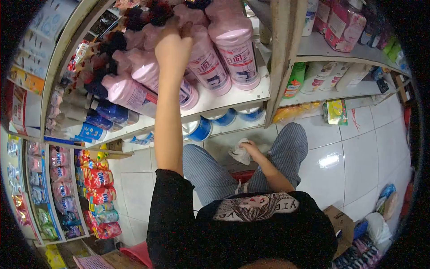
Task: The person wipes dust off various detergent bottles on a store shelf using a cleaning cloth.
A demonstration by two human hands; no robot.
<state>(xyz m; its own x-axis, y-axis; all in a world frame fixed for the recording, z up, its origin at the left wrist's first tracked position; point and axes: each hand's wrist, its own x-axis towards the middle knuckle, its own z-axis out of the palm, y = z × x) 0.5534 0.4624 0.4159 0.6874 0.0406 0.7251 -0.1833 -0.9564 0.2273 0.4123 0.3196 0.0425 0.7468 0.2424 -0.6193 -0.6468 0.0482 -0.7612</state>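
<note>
My left hand (172,42) reaches up among pink plastic bottles on the shelf. Its fingers are curled down at the top of a pink bottle; the exact grip is partly hidden behind the hand. Beside it, a large pink bottle (234,49) stands at the shelf's right end, and another labelled pink bottle (207,62) is just left of that one. More pink bottles (130,92) line up left of my forearm. Low between my knees, my right hand (251,149) is closed around a crumpled white cloth (240,152).
Blue-and-white tubs (198,128) sit under the white shelf (251,96). A wooden upright (286,45) divides it from shelves with shampoo bottles (319,76) on the right. Red detergent packs (99,178) hang at the left. A cardboard box (342,226) stands behind me at the right.
</note>
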